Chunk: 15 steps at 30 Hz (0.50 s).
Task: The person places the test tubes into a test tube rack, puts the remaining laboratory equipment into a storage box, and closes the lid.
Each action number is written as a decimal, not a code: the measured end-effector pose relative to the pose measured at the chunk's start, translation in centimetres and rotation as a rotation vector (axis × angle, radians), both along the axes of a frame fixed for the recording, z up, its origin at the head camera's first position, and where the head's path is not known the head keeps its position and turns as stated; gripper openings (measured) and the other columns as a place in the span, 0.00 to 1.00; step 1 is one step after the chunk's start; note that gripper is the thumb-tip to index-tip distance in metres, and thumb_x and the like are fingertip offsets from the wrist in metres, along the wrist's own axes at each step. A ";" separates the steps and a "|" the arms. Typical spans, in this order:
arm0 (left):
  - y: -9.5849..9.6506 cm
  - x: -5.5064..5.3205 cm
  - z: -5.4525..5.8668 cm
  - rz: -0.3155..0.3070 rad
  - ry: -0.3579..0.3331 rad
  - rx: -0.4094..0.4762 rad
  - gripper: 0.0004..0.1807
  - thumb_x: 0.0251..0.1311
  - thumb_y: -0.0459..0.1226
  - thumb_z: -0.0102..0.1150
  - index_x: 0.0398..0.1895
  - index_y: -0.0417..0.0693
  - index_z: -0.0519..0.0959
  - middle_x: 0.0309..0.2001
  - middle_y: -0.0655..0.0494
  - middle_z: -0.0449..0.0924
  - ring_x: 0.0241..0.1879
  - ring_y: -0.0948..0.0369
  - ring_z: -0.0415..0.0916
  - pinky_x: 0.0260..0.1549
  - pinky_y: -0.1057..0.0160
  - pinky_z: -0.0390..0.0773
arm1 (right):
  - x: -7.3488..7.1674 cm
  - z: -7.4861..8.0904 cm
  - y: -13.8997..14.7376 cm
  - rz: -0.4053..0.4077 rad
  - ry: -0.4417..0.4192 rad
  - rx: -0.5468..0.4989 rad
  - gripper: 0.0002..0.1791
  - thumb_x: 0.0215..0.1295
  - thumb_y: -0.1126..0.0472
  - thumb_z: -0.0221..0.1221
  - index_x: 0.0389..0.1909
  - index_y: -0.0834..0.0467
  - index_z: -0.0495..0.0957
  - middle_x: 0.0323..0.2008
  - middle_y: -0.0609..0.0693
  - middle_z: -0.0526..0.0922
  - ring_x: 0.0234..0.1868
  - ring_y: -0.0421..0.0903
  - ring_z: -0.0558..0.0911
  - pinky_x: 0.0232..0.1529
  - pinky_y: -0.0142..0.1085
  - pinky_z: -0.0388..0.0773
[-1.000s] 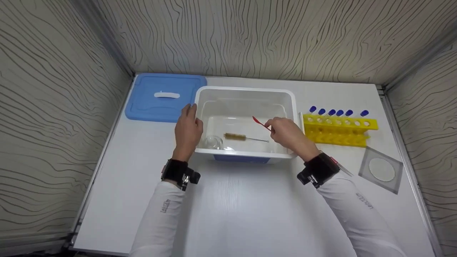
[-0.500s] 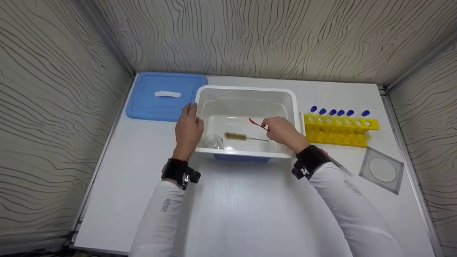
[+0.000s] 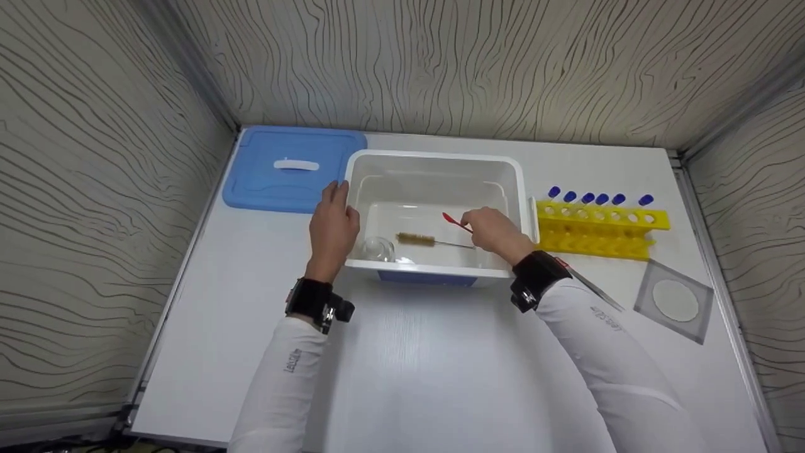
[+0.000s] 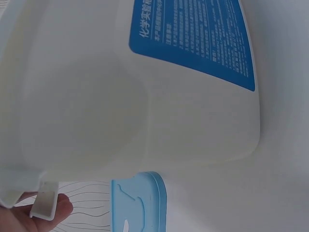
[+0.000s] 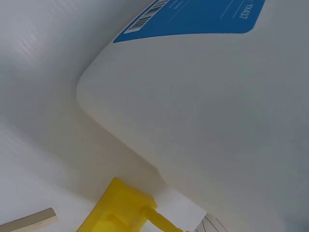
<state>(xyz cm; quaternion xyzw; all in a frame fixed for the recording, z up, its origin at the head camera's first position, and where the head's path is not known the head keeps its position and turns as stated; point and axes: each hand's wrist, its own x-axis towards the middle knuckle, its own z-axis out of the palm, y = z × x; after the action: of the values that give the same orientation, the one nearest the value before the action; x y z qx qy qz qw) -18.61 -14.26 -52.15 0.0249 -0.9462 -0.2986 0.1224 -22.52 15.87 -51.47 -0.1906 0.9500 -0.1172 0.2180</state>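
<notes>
My left hand [image 3: 333, 229] grips the left rim of a white plastic box [image 3: 434, 155], which stands upright on the table. In the left wrist view the fingers [image 4: 63, 209] lie by a white tab at the box's edge. My right hand [image 3: 495, 231] is over the right part of the box and pinches a small red plastic spoon [image 3: 449, 219], whose flat end points up and left. On the box floor lie a test tube brush [image 3: 416, 240] and a clear glass vessel [image 3: 377, 249], its exact kind unclear. The right wrist view shows only the box's outer wall, not the hand.
A blue lid [image 3: 283, 189] with a white handle lies left of the box. On the right are a yellow test tube rack [image 3: 594, 247], several blue-capped tubes [image 3: 588, 198] and a wire gauze [image 3: 675, 301]. A thin rod [image 3: 597, 289] lies partly under the right wrist.
My right hand and the spoon have shifted a little left inside the box, and the right forearm has swung left. The left hand keeps its grip on the rim.
</notes>
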 end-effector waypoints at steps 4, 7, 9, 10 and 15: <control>0.1 0.0 -0.1 -0.006 0.004 0.004 0.27 0.71 0.30 0.53 0.74 0.37 0.72 0.72 0.31 0.71 0.60 0.37 0.82 0.50 0.41 0.86 | -0.2 -0.2 0.2 -0.020 0.001 0.003 0.23 0.68 0.75 0.58 0.63 0.66 0.81 0.56 0.66 0.87 0.54 0.62 0.84 0.63 0.54 0.82; 0.1 -0.1 -0.2 -0.004 -0.001 0.000 0.27 0.71 0.30 0.53 0.74 0.37 0.71 0.72 0.31 0.71 0.59 0.37 0.82 0.50 0.41 0.86 | -0.1 -0.2 0.4 -0.023 0.011 -0.002 0.23 0.68 0.74 0.57 0.63 0.66 0.80 0.56 0.66 0.87 0.55 0.63 0.85 0.63 0.54 0.82; 0.0 -0.1 -0.2 0.000 -0.006 -0.003 0.28 0.71 0.30 0.53 0.74 0.37 0.71 0.73 0.32 0.71 0.59 0.37 0.82 0.50 0.41 0.86 | 0.0 -0.1 0.5 -0.023 0.017 -0.010 0.23 0.68 0.73 0.57 0.63 0.66 0.79 0.55 0.66 0.87 0.54 0.63 0.85 0.61 0.54 0.83; 0.0 -0.1 -0.2 0.001 -0.008 -0.004 0.28 0.71 0.30 0.53 0.74 0.37 0.71 0.73 0.32 0.71 0.58 0.37 0.83 0.50 0.42 0.86 | 0.1 -0.1 0.5 -0.024 0.022 -0.016 0.22 0.68 0.72 0.57 0.63 0.66 0.79 0.53 0.66 0.87 0.53 0.62 0.86 0.60 0.54 0.83; -0.1 0.0 -0.1 0.001 0.002 -0.004 0.28 0.71 0.30 0.54 0.74 0.37 0.71 0.73 0.32 0.71 0.57 0.38 0.83 0.48 0.42 0.86 | 0.3 0.7 0.5 -0.037 0.050 -0.071 0.20 0.72 0.66 0.58 0.62 0.66 0.81 0.49 0.65 0.89 0.49 0.60 0.87 0.56 0.53 0.85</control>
<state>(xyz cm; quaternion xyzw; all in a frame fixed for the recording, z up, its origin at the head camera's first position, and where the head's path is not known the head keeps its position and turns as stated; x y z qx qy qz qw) -18.62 -14.33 -52.23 0.0250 -0.9466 -0.2967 0.1234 -22.20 16.34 -50.78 -0.1835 0.9536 -0.1503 0.1853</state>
